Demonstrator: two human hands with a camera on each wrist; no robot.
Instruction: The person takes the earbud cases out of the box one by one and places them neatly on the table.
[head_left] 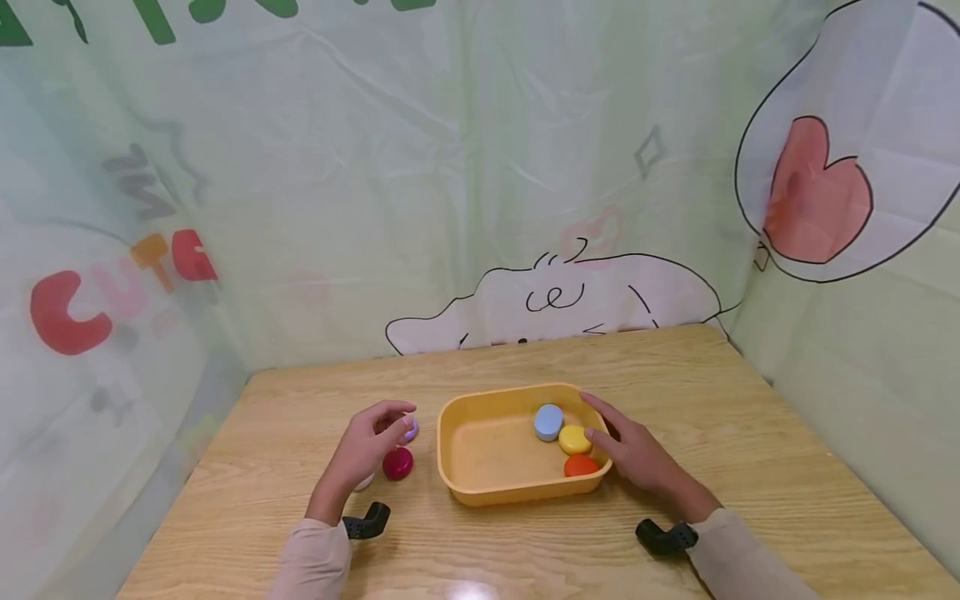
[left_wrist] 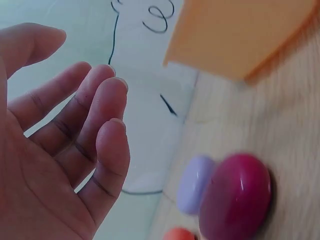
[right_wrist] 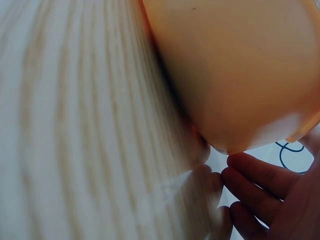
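A shallow orange tray (head_left: 495, 450) is set on the wooden desk (head_left: 525, 550), its right end held by the right hand (head_left: 636, 452): the thumb is laid over the rim toward the inside, while the fingers (right_wrist: 267, 176) are placed along the outer wall; how firmly it is gripped cannot be told. Three smooth pieces are gathered toward that end of the tray: a blue one (head_left: 548, 422), a yellow one (head_left: 575, 440) and a red one (head_left: 580, 467). To the left of the tray, the left hand (head_left: 363, 452) is held above the desk with its fingers loosely bent and parted, and nothing is grasped. Near it a magenta piece (head_left: 398, 463) and a lilac piece (head_left: 410, 430) are seen on the desk; a whitish piece (head_left: 365, 482) is mostly hidden by the hand. An orange-red piece (left_wrist: 180, 234) is cut off by the lower edge of the left-wrist view. The desk is backed by a printed cloth (head_left: 360, 167).
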